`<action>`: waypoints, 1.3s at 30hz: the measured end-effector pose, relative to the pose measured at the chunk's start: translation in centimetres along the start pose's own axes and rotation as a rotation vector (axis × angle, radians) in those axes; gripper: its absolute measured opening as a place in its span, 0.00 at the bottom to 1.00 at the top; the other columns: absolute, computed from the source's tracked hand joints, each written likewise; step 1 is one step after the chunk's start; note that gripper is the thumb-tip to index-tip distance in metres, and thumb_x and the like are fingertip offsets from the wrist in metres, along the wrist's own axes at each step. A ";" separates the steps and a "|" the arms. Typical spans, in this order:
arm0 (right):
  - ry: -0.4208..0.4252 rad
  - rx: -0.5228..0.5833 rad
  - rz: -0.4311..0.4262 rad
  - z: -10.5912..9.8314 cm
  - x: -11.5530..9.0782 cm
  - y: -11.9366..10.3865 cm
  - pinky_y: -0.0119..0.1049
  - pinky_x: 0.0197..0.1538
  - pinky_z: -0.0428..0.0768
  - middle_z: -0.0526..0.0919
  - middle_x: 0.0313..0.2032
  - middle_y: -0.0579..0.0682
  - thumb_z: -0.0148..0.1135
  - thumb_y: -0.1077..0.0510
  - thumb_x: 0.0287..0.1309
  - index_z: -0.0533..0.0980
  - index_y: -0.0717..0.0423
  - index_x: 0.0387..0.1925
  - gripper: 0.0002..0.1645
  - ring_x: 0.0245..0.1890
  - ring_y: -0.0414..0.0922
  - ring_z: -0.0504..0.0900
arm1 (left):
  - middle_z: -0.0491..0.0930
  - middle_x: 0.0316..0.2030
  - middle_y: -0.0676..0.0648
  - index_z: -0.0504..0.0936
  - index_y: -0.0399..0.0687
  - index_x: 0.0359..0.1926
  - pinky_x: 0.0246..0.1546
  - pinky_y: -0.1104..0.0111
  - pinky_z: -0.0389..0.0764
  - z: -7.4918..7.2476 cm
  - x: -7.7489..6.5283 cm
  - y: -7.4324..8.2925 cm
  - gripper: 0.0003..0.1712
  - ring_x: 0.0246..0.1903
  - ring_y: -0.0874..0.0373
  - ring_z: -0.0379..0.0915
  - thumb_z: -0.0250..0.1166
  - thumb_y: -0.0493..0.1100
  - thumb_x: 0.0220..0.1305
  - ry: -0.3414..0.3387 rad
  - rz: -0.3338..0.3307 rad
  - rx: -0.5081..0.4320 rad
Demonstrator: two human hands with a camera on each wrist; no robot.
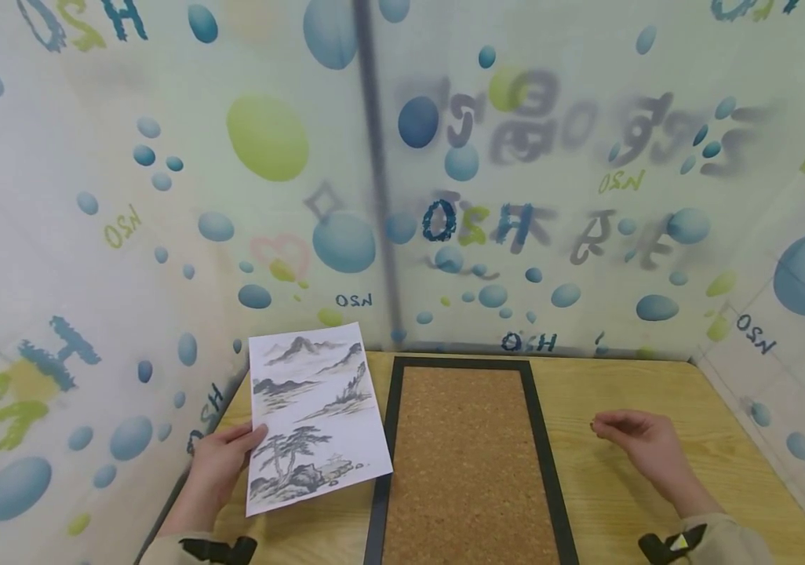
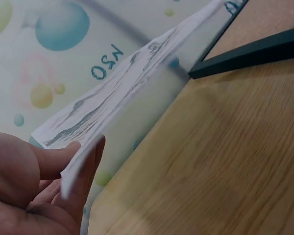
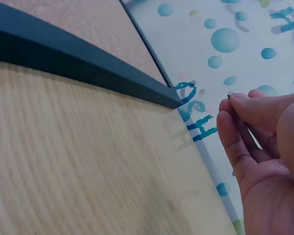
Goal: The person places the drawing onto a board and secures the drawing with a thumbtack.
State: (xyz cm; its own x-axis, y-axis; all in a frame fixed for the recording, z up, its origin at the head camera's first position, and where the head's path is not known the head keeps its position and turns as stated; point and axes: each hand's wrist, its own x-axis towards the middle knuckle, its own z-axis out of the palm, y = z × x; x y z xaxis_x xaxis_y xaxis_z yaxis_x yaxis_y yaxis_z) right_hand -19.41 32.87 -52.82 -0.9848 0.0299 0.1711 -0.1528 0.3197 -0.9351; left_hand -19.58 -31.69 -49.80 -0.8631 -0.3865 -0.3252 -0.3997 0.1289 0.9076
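Note:
A sheet of paper point(image 1: 335, 365) printed with an ink landscape of mountains and pine trees is held up at the left by my left hand point(image 1: 219, 467). The thumb lies on its printed face and the fingers behind, as the left wrist view shows; the paper point(image 2: 112, 100) bends a little there. The sheet's lower right corner overlaps the left side of a black-framed cork board point(image 1: 473, 463). On the right, above the table, my right hand point(image 1: 646, 451) pinches a tiny object point(image 3: 230, 95) between thumb and index finger, mostly hidden and too small to identify.
The cork board lies on a wooden table point(image 1: 628, 392); its near end runs out of view. Pale curtains point(image 1: 558, 188) with blue and green bubbles and H2O lettering enclose the table at the back and both sides. Each wrist wears a dark band point(image 1: 222, 549).

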 end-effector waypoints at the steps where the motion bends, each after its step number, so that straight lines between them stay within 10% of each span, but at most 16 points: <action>1: 0.000 0.003 0.008 0.0 0.1 -0.1 0.31 0.45 0.87 0.92 0.42 0.53 0.73 0.67 0.65 0.83 0.76 0.48 0.16 0.40 0.40 0.90 | 0.71 0.67 0.24 0.68 0.22 0.72 0.47 0.66 0.86 0.1 -0.1 0.0 0.40 0.53 0.47 0.79 0.72 0.45 0.73 -0.009 0.006 -0.007; 39: -0.015 -0.096 -0.016 1.4 4.4 -5.0 0.24 0.48 0.82 0.91 0.46 0.53 0.73 0.52 0.68 0.86 0.65 0.52 0.20 0.44 0.35 0.87 | 0.88 0.41 0.40 0.81 0.23 0.59 0.41 0.66 0.86 11.6 -3.3 1.0 0.24 0.39 0.53 0.85 0.71 0.39 0.72 -0.255 0.144 -0.091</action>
State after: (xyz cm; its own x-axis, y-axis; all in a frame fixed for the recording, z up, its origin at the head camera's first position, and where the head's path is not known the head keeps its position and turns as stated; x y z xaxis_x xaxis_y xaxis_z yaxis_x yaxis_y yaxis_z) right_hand -23.07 30.11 -47.82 -0.9836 0.0103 0.1801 -0.1601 0.4095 -0.8981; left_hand -20.73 -19.70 -50.92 -0.9631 -0.1270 -0.2373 -0.2483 0.0793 0.9654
